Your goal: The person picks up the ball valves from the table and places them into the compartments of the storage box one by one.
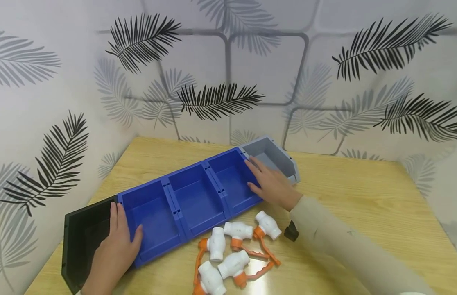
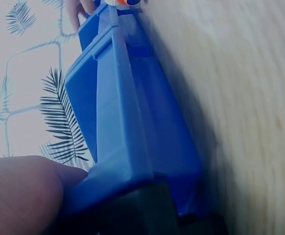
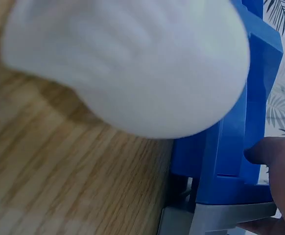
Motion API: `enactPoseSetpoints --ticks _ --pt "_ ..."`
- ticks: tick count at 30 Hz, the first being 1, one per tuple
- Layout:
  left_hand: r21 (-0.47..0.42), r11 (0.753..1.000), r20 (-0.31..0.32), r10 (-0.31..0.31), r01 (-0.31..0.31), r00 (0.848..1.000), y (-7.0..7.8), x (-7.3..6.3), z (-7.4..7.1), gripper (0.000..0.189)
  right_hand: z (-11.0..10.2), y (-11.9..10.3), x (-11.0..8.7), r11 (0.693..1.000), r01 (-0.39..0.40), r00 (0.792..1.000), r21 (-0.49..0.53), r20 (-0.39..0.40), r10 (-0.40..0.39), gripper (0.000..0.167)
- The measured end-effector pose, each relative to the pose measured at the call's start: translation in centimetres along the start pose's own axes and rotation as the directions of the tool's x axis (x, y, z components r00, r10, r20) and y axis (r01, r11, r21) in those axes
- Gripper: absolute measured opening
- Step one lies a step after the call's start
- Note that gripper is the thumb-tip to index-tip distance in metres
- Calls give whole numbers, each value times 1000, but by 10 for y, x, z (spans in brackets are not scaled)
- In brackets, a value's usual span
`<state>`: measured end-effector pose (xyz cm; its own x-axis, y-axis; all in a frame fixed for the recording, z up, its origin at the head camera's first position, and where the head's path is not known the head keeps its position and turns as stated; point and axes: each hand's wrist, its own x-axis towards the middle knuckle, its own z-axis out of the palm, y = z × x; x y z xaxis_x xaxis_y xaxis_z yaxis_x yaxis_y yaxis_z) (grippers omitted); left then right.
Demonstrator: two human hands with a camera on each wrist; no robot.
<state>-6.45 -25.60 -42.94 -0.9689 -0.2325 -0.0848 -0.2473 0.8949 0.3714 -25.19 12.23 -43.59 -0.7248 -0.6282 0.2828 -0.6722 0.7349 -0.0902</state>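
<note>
In the head view we see 5 bins joined in a row on the wooden table (image 1: 361, 196): the black bin (image 1: 71, 241) at lower left, 3 blue bins (image 1: 199, 200) through the middle, and the grey bin (image 1: 284, 157) right of centre. The person's left hand (image 1: 116, 241) lies over the seam between black and blue, fingers straight and clasping nothing that we can make out. The right hand (image 1: 270, 182) spreads loosely over the seam beside the grey bin, thumb inside the blue, fingers unclenched. We judge that they rest at these 2 outer seams to steady the row. Its long axis slants from lower left to upper right, mouths facing up. At bottom centre, 5 white ball valves (image 1: 234, 264) lie near the bins, perhaps for easy reach, their orange handles (image 1: 267, 246) pointing various ways.
</note>
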Motion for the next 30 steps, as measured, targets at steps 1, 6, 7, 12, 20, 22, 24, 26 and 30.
enactPoseSetpoints --ticks 1,6,7,12,20,22,24,26,30 --pt "-2 1000 -5 -1 1 1000 1 1 0 85 1 1 2 1000 1 1000 2 0 -1 66" --pt "-5 1000 -18 -6 6 1000 2 4 1 87 10 5 8 1000 -1 1000 25 12 1 67" --pt "-5 1000 -17 -10 10 1000 3 5 1 87 11 5 9 1000 -2 1000 30 15 2 67" --pt "-16 1000 -34 -12 12 999 4 6 2 82 16 7 8 997 2 1000 72 -1 -2 68" --pt "-10 997 -138 70 -72 988 1 12 6 78 20 8 5 996 26 998 83 -67 -21 69" --pt "-10 996 -146 85 -88 986 1 15 7 78 20 8 4 996 29 996 82 -86 -22 69" --pt "-8 995 -157 101 -104 982 1 18 8 78 20 9 2 997 25 995 79 -95 -17 69" --pt "-8 993 -156 115 -118 981 0 21 8 78 20 8 0 997 9 996 79 -89 -1 68" --pt "-13 990 -147 138 -141 979 0 26 8 78 19 8 -4 998 -23 997 66 -71 27 68"
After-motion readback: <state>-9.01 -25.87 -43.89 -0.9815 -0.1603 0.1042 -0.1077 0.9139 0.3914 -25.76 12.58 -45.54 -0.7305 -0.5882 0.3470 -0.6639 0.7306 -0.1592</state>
